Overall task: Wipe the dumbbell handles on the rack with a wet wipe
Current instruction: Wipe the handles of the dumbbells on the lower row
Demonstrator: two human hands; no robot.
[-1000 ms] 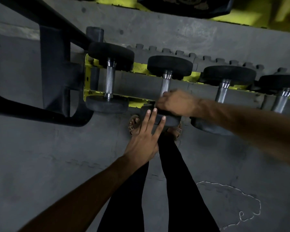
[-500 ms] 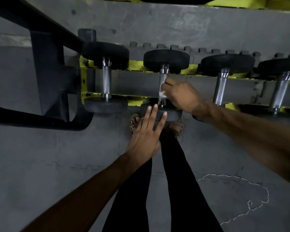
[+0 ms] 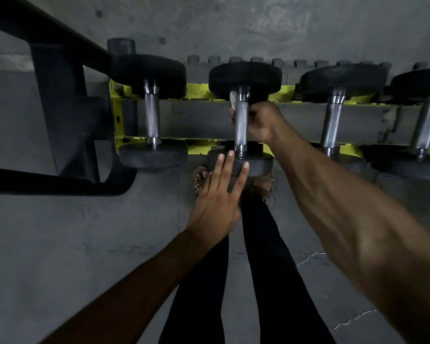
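Observation:
Several black dumbbells with knurled steel handles lie across a yellow rack (image 3: 199, 91). My right hand (image 3: 263, 121) curls round the upper part of the second dumbbell's handle (image 3: 241, 130), with a white wet wipe (image 3: 232, 100) poking out on the handle's left side just under the far weight. My left hand (image 3: 219, 197) lies flat, fingers straight, on that dumbbell's near weight head (image 3: 258, 165). The first dumbbell's handle (image 3: 152, 117) stands bare to the left, and two more handles (image 3: 332, 120) (image 3: 426, 122) run off to the right.
A black steel frame (image 3: 60, 115) of the rack or a machine juts out at the left. My legs in dark trousers and sandalled feet (image 3: 263, 184) stand right below the rack. Grey rubber floor tiles (image 3: 85, 244) lie all around.
My right hand has slid along the second dumbbell's handle with the wipe, from the near end up to the far end. My left hand has stayed on the near weight.

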